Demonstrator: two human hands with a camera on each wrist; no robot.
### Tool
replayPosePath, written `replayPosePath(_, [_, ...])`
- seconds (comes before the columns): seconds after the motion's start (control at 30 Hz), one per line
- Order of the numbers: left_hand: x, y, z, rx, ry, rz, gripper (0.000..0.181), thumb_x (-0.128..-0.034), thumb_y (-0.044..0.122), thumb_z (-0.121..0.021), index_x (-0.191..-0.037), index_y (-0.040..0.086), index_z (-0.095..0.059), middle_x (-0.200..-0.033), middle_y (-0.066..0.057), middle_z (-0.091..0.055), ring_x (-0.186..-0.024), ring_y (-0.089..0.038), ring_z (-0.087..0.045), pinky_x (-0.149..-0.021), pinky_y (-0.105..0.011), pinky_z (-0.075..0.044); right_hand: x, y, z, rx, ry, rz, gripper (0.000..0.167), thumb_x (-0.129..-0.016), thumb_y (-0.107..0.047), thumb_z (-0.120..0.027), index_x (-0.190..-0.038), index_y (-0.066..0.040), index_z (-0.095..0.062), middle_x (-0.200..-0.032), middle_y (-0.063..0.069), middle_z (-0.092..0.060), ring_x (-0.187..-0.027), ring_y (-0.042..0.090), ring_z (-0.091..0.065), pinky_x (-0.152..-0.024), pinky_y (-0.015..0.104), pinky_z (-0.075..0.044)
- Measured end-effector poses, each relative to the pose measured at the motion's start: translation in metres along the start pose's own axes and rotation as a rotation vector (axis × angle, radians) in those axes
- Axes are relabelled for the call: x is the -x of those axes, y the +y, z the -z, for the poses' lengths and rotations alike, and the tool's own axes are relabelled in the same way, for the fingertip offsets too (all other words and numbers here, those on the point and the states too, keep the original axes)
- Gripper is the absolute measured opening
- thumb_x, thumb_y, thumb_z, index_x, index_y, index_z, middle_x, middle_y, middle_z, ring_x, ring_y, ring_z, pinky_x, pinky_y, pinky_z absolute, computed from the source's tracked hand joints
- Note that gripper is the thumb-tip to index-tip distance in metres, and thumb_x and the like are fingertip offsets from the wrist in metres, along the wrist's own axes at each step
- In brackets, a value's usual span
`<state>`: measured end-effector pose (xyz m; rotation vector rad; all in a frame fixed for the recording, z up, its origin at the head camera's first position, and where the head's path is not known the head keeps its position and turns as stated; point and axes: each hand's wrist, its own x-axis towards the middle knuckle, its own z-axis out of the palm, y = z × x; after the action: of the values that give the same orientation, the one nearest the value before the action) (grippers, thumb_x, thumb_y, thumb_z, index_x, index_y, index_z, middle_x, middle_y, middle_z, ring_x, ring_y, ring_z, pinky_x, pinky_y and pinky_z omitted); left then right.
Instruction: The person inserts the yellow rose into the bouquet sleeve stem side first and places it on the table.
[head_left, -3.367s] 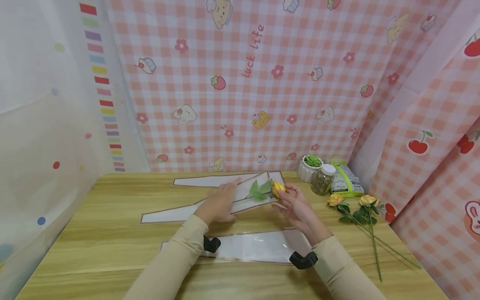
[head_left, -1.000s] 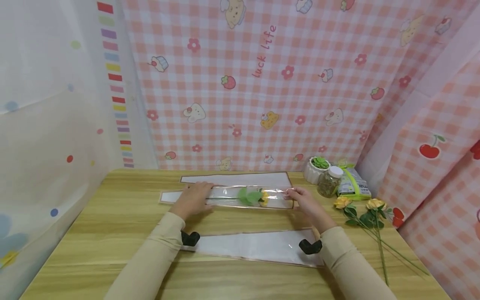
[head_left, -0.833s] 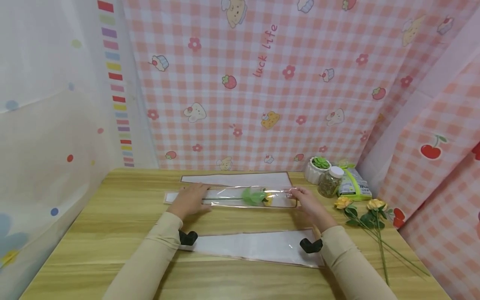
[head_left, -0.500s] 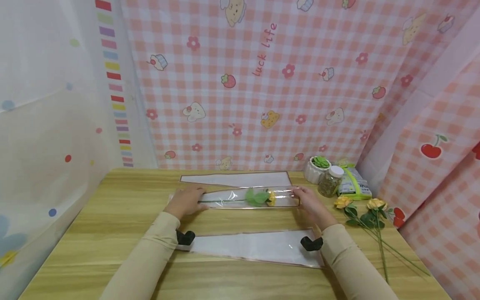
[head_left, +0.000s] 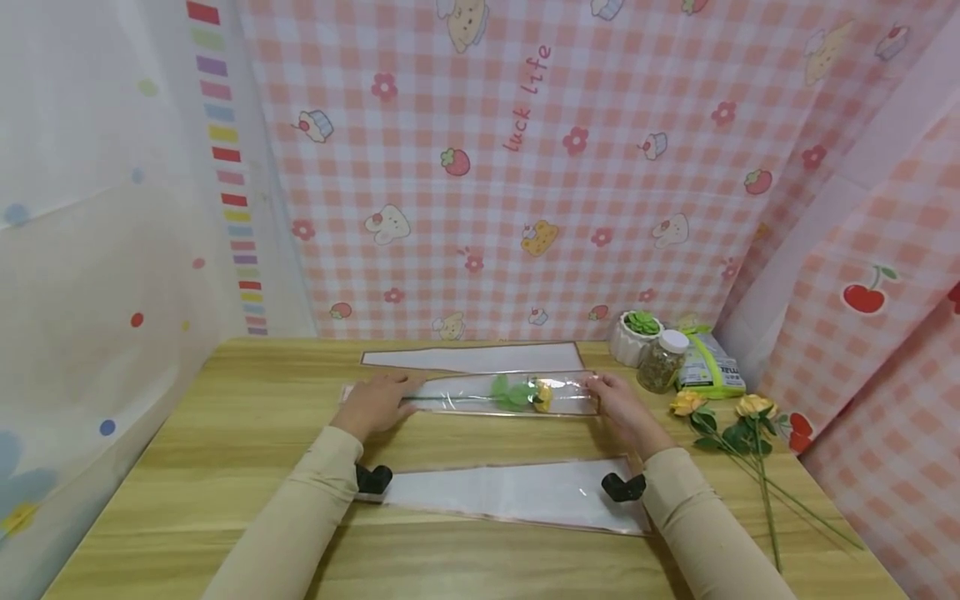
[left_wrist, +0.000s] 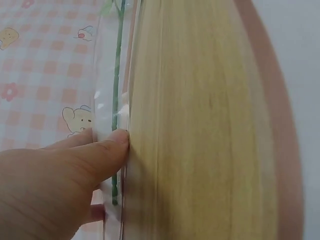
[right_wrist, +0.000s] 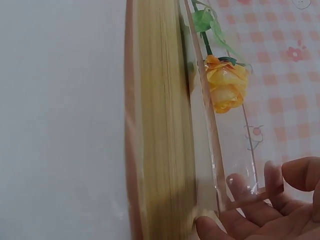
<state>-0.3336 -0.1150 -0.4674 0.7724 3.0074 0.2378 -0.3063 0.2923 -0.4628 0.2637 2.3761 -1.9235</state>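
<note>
A yellow rose with green leaves lies inside a clear flower sleeve with a pinkish border, seen through the plastic in all views. My left hand holds the sleeve's narrow left end, its thumb over the film near the stem's lower tip and its fingers behind. At the wide right end, my right hand pinches the sleeve's edge. Some of its fingers show through the clear film in the right wrist view. Parts of both hands' grips are hidden in the head view.
A second flat sleeve lies behind, and a third in front, under the wrists. Two loose yellow roses lie at right. Behind them stand a potted succulent, a lidded jar and a grey-green packet.
The rose, earlier at the sleeve's wide mouth by my right hand, now lies inside. My left hand has moved left towards the narrow end; lately the sleeve has shifted slightly right.
</note>
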Motion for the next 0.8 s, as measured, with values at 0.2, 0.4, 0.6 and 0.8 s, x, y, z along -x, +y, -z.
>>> replayPosePath(0.2, [0.001,-0.001,0.000,0.045,-0.024,-0.016,0.057,-0.1035,0.034,-0.059,-0.155,0.015,-0.043,-0.156,-0.018,-0.042,-0.140,-0.045,-0.040,-0.108,-0.070,-0.034,0.003,-0.001,0.010,0.056,0.001,0.007,0.040,-0.111,-0.017,-0.038,-0.135,0.014,-0.043,-0.124,0.022,-0.055,-0.115,0.030,-0.052,-0.100,0.038,-0.044])
replayPosePath(0.4, [0.000,-0.008,-0.001,0.092,-0.024,-0.038,0.060,-0.1028,0.037,-0.059,-0.157,0.016,-0.041,-0.160,-0.018,-0.037,-0.144,-0.043,-0.035,-0.111,-0.068,-0.031,0.018,-0.007,0.026,0.184,-0.009,0.056,0.046,-0.110,-0.017,-0.038,-0.142,0.016,-0.040,-0.141,0.036,-0.043,-0.132,0.049,-0.043,-0.110,0.057,-0.039])
replayPosePath(0.6, [0.010,-0.002,0.014,0.080,0.027,-0.132,0.052,-0.1020,0.031,-0.062,-0.148,0.011,-0.052,-0.154,-0.021,-0.043,-0.141,-0.043,-0.040,-0.111,-0.063,-0.035,0.036,-0.004,0.043,0.402,-0.021,0.096,0.029,-0.108,-0.017,-0.048,-0.123,0.007,-0.054,-0.119,0.025,-0.058,-0.106,0.033,-0.055,-0.085,0.040,-0.050])
replayPosePath(0.8, [0.033,0.007,0.025,0.168,-0.023,-0.238,0.039,-0.1031,0.026,-0.061,-0.137,0.009,-0.063,-0.146,-0.021,-0.053,-0.134,-0.042,-0.049,-0.108,-0.059,-0.041,0.053,0.002,0.055,0.480,-0.185,0.168,0.016,-0.101,-0.011,-0.061,-0.108,0.003,-0.059,-0.102,0.013,-0.061,-0.091,0.023,-0.056,-0.075,0.034,-0.050])
